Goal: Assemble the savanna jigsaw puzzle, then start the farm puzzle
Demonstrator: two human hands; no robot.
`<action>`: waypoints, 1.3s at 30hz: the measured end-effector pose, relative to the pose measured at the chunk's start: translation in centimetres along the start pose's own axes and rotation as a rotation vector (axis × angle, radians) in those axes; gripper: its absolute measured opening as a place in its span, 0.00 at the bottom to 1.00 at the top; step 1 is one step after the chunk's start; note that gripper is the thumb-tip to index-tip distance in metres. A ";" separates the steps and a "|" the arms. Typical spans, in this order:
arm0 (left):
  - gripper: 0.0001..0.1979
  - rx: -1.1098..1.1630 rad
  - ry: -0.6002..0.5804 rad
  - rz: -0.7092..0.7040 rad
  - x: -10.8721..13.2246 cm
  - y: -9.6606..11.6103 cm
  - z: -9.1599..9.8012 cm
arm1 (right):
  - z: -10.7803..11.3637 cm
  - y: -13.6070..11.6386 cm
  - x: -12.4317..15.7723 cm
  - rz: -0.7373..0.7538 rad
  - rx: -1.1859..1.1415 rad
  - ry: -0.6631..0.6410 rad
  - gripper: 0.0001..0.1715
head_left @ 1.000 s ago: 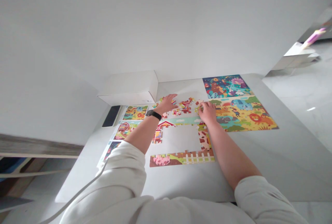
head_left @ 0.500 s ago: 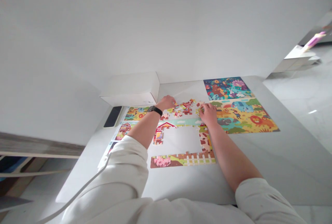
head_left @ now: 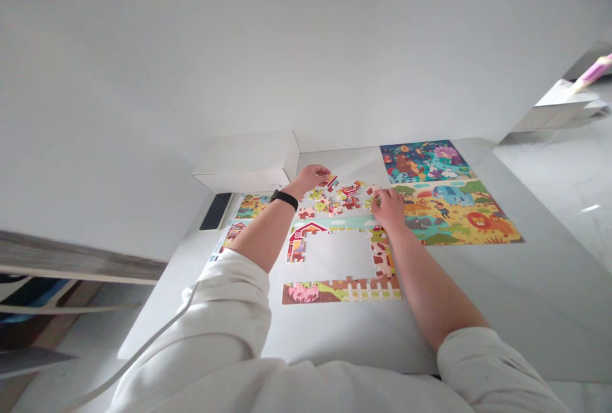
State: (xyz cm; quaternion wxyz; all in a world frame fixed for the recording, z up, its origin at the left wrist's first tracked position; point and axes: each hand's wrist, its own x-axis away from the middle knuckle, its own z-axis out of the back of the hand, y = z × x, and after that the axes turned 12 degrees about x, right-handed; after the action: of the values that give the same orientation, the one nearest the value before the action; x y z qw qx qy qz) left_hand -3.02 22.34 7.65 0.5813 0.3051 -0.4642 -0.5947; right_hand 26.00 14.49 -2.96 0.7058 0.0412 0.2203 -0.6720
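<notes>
My left hand (head_left: 313,178), with a black watch on its wrist, is raised slightly at the back of the table. Its fingertips pinch a puzzle piece (head_left: 331,182) with red and white on it. Below and beside it lie loose farm puzzle pieces (head_left: 350,194). My right hand (head_left: 389,208) rests at the right end of this pile, thumb and fingers bent around a small greenish puzzle piece (head_left: 369,203). Nearer to me lies a partly joined farm puzzle (head_left: 368,291), a border with a barn, cow, pig and fence around a bare middle.
A savanna animal puzzle (head_left: 449,209) and a dark blue animal puzzle (head_left: 423,161) lie to the right. On the left are a white box (head_left: 243,178), a phone (head_left: 217,211) and picture sheets (head_left: 231,234) partly under my left arm. A cable (head_left: 157,336) crosses my left sleeve.
My left hand has lifted a puzzle piece from the pile and moved slightly up and right. My right hand stays at the pile's right end. The whole view has shifted a little.
</notes>
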 end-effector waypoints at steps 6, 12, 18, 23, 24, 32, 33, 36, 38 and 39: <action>0.16 -0.067 0.012 -0.018 0.5 -0.9 0.1 | -0.2 0.2 0.0 0.006 -0.022 0.022 0.16; 0.20 -0.360 0.058 -0.047 3.3 -4.0 2.7 | -0.3 0.2 -0.3 -0.038 -0.099 0.056 0.18; 0.18 -0.497 0.086 -0.086 8.3 -7.2 5.4 | 2.4 0.0 -1.0 0.013 -0.261 0.081 0.17; 0.17 -0.494 0.104 -0.055 10.1 -8.4 5.8 | 4.6 -3.9 -1.4 0.168 -0.371 -0.094 0.16; 0.18 -0.489 0.105 -0.044 10.1 -8.5 5.7 | 4.6 -5.3 -1.6 0.201 -0.341 -0.158 0.15; 0.19 -0.479 0.085 -0.056 9.2 -9.1 4.6 | 3.1 -15.9 -3.2 0.280 0.134 -0.523 0.22; 0.18 -0.477 0.090 -0.063 9.2 -9.1 4.4 | 3.0 -16.5 -3.3 0.268 0.175 -0.551 0.23; 0.17 -0.469 0.139 -0.076 9.4 -9.3 3.9 | 3.0 -17.0 -3.7 0.246 0.232 -0.572 0.27; 0.16 -0.460 0.172 -0.073 9.5 -9.4 3.7 | 2.9 -16.4 -3.9 0.250 0.232 -0.578 0.28; 0.15 -0.455 0.184 -0.075 9.5 -9.6 3.8 | 2.8 -16.0 -4.0 0.249 0.232 -0.586 0.29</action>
State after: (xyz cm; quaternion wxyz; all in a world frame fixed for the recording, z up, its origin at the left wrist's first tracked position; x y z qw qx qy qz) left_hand -11.65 12.80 2.09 0.6522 0.2362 -0.2519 -0.6748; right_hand 11.24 15.75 4.83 0.8064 -0.0471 -0.0765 -0.5845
